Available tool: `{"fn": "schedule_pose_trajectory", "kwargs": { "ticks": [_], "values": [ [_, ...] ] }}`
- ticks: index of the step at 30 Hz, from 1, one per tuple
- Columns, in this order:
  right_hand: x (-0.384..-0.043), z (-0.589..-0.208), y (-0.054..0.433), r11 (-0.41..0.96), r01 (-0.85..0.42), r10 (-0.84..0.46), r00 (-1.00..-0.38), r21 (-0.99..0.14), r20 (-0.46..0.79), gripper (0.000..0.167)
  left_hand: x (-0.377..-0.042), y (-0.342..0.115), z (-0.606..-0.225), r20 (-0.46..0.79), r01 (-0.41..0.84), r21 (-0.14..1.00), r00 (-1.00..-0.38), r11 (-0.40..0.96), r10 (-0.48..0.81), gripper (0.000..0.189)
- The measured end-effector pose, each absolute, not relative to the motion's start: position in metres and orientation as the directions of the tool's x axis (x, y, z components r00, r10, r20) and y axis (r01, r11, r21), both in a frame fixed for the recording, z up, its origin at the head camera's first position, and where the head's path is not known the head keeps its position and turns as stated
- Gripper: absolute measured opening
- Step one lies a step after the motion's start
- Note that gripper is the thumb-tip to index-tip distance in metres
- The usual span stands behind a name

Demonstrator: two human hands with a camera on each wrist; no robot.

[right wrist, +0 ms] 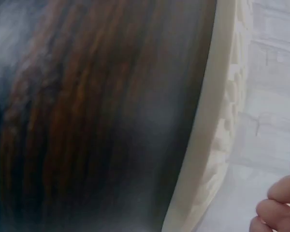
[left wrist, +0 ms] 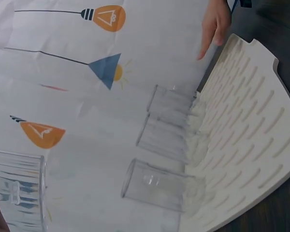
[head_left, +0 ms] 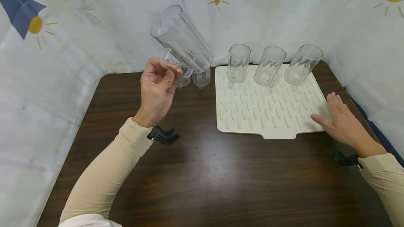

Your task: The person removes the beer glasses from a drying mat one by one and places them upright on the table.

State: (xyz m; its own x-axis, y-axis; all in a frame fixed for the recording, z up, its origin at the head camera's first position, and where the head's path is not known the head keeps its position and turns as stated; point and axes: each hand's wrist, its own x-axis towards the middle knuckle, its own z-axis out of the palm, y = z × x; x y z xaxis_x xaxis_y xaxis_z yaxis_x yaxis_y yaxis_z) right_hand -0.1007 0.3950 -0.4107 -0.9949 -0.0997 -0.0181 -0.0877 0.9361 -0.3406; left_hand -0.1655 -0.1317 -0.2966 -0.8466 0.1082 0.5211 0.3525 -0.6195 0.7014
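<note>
My left hand (head_left: 157, 90) grips a tall clear mug (head_left: 184, 39) by its handle and holds it up, tilted, above the back left of the table. In the left wrist view the same mug's ribbed clear wall (left wrist: 19, 193) shows at the lower left. Three clear glasses (head_left: 238, 64) stand in a row along the back of a cream drying mat (head_left: 249, 115) covered in raised ridges. My right hand (head_left: 345, 123) has its fingers straight at the mat's right edge and holds nothing.
Behind the raised mug, two more clear glasses (head_left: 202, 78) stand on the dark wooden table (head_left: 221, 178), partly hidden. A white patterned cloth (head_left: 126, 27) hangs behind and along both sides of the table.
</note>
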Motion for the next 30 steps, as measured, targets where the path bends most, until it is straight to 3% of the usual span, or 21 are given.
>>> {"fn": "schedule_pose_trajectory", "kwargs": {
  "ticks": [9, 20, 30],
  "values": [
    [-0.105, -0.421, 0.400, 0.957, -0.102, -0.143, -0.981, -0.273, -0.133, 0.097, -0.172, -0.160, -0.296, 0.518, 0.382, 0.696, -0.854, -0.608, 0.056, 0.009],
    [-0.104, -0.423, 0.398, 0.973, -0.078, -0.137, -0.953, -0.219, -0.270, 0.098, -0.185, -0.192, -0.302, 0.501, 0.453, 0.762, -0.865, -0.464, -0.022, 0.014],
    [-0.106, -0.426, 0.397, 0.979, -0.093, -0.142, -0.951, -0.182, -0.275, 0.102, -0.196, -0.218, -0.314, 0.469, 0.463, 0.799, -0.879, -0.384, -0.085, 0.018]
  ]
}}
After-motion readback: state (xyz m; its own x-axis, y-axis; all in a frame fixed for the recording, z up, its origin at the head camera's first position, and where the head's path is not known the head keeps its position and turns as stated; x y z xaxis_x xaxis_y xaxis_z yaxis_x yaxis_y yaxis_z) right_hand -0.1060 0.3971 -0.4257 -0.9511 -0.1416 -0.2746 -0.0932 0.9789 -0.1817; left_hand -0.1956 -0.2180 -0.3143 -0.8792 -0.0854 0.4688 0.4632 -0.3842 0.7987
